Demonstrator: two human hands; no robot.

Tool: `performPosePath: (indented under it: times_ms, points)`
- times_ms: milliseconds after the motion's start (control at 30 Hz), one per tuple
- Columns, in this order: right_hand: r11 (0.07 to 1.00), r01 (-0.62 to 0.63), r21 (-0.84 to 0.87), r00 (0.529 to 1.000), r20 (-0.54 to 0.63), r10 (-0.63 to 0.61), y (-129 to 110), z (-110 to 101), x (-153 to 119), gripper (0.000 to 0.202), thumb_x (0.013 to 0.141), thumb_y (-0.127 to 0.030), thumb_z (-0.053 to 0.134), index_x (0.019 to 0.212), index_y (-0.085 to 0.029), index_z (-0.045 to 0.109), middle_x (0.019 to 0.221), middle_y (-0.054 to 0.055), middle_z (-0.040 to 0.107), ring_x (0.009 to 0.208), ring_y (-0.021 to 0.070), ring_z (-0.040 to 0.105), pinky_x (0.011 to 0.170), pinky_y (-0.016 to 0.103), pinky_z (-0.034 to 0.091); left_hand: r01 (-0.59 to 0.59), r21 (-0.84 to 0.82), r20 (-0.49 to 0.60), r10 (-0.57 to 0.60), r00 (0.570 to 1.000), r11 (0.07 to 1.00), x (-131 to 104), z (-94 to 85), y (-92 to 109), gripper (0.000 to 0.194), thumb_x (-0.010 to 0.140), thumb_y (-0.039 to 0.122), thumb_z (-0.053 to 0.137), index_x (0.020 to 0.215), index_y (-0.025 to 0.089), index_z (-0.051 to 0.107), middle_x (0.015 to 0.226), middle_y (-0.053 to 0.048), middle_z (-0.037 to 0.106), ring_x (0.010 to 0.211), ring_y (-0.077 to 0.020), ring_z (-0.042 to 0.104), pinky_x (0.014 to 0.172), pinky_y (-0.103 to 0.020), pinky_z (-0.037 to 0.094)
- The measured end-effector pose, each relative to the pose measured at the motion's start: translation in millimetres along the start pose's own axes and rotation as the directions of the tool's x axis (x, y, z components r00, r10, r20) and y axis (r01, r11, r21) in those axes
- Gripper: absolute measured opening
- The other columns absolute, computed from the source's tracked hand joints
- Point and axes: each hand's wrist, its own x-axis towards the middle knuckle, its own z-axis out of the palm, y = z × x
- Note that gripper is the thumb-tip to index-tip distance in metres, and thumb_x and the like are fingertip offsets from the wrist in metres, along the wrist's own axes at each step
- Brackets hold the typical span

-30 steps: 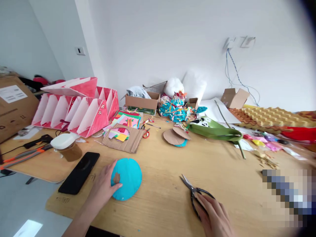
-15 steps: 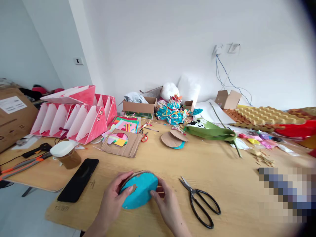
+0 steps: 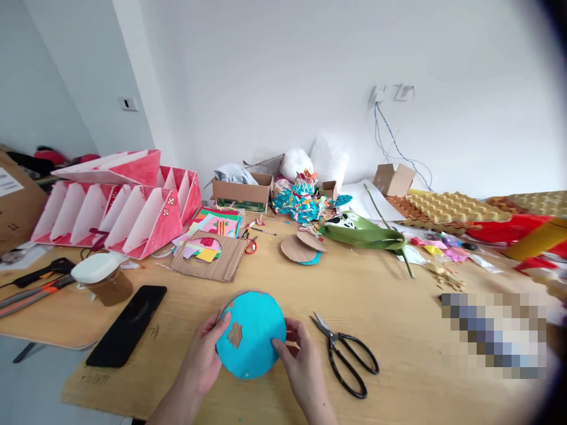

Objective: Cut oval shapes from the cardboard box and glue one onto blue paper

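A round cardboard disc [image 3: 257, 339] with a blue face is held up over the near part of the table, its blue side toward me. A torn patch of bare brown cardboard shows on its left half. My left hand [image 3: 206, 348] grips the disc's left edge, thumb on the front. On the opposite edge my right hand [image 3: 301, 354] holds it, thumb in front and fingers behind. Black-handled scissors [image 3: 343, 348] lie partly open to the right of my right hand. Further back, several brown and blue discs [image 3: 299, 249] lie overlapping.
A black phone [image 3: 128, 324] and a lidded brown jar [image 3: 106, 280] are on the left. Behind lie cardboard with a round hole [image 3: 230, 260], a blue decorated craft [image 3: 301, 200], a green strap-like item [image 3: 367, 233] and egg trays [image 3: 456, 209]. Pink-white dividers [image 3: 155, 224] stand back left.
The disc has been tilted up, so its blue face and the torn patch show more fully. My left thumb has moved from the patch toward the upper left edge. The view has shifted right.
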Motion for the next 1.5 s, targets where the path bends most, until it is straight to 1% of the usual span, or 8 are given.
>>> performPosePath:
  times_ms: [100,300,533,800,967,1133,1367,1500]
  points:
    - [1.000,-0.013,0.002,0.999,-0.035,0.013,2.8,3.8,-4.2,0.038,0.073,-0.035,0.068,0.107,-0.018,0.062,0.098,0.012,0.068,0.087,0.0260,0.066,0.064,0.035,0.057,-0.034,-0.042,-0.089,0.030,0.996,0.999,5.1,2.7,-5.4,0.037,0.059,0.034,0.087,0.089,0.014,0.074,0.092,-0.010,0.077,0.091,-0.0250,0.071,0.081,-0.032,0.056]
    - [1.000,-0.029,0.008,1.000,0.007,0.028,3.7,1.9,-6.5,0.032,0.075,-0.038,0.066,0.098,-0.018,0.060,0.100,0.012,0.065,0.089,0.0259,0.065,0.065,0.035,0.056,-0.062,-0.058,-0.265,0.045,0.963,0.996,10.3,7.5,-13.1,0.014,0.081,0.017,0.068,0.095,0.016,0.071,0.092,-0.008,0.076,0.091,-0.0197,0.071,0.078,-0.028,0.056]
    - [0.984,-0.114,0.137,0.992,0.072,0.104,1.1,-13.2,-1.0,0.041,0.070,-0.054,0.072,0.078,-0.018,0.054,0.074,0.006,0.065,0.071,0.0199,0.062,0.063,0.030,0.050,0.193,-0.161,-0.130,-0.214,0.968,0.968,10.6,22.6,-8.9,0.037,0.092,0.034,0.054,0.121,0.013,0.062,0.108,-0.015,0.073,0.100,-0.0293,0.069,0.087,-0.045,0.056]
    - [0.942,-0.242,0.231,0.970,0.034,0.241,-1.4,-26.8,4.0,0.051,0.063,-0.060,0.077,0.081,-0.020,0.051,0.072,-0.001,0.057,0.067,0.0183,0.059,0.046,0.031,0.055,0.171,-0.132,-0.090,-0.184,0.979,0.976,19.4,28.6,-10.0,0.035,0.092,0.030,0.054,0.118,0.008,0.063,0.113,-0.018,0.071,0.106,-0.0293,0.067,0.091,-0.043,0.055]
    - [0.958,-0.099,0.268,0.957,-0.237,0.165,-29.3,-78.4,38.0,0.049,0.063,-0.055,0.079,0.084,-0.021,0.049,0.069,-0.004,0.060,0.064,0.0178,0.065,0.057,0.033,0.061,0.002,-0.149,-0.228,-0.036,0.973,0.989,42.9,29.8,5.8,0.029,0.091,0.024,0.057,0.115,0.010,0.063,0.112,-0.017,0.072,0.106,-0.0240,0.067,0.089,-0.036,0.056]
    - [0.977,0.047,0.206,0.905,-0.424,0.046,-46.1,-129.5,65.6,0.051,0.060,-0.050,0.082,0.082,-0.020,0.048,0.076,-0.001,0.066,0.068,0.0178,0.068,0.064,0.036,0.063,-0.029,-0.159,-0.220,-0.007,0.975,0.987,62.0,35.4,10.9,0.023,0.090,0.024,0.059,0.105,0.009,0.067,0.104,-0.017,0.074,0.099,-0.0242,0.070,0.087,-0.037,0.057]
    - [0.998,0.059,0.014,0.893,-0.447,-0.047,-23.1,-144.4,75.3,0.045,0.069,-0.052,0.076,0.084,-0.021,0.048,0.078,0.001,0.066,0.073,0.0195,0.066,0.069,0.040,0.061,0.017,-0.147,-0.226,-0.051,0.973,0.989,86.5,47.0,-0.4,0.024,0.089,0.024,0.061,0.108,0.009,0.066,0.103,-0.016,0.074,0.098,-0.0243,0.070,0.087,-0.038,0.058]
    - [0.941,0.183,-0.286,0.858,-0.420,-0.295,-11.2,-146.5,82.7,0.028,0.081,-0.046,0.065,0.086,-0.021,0.051,0.089,0.006,0.067,0.082,0.0220,0.067,0.075,0.039,0.057,0.034,-0.114,-0.279,-0.065,0.958,0.993,103.0,48.6,-1.1,0.030,0.089,0.025,0.061,0.114,0.010,0.063,0.108,-0.015,0.073,0.100,-0.0239,0.070,0.086,-0.037,0.058]
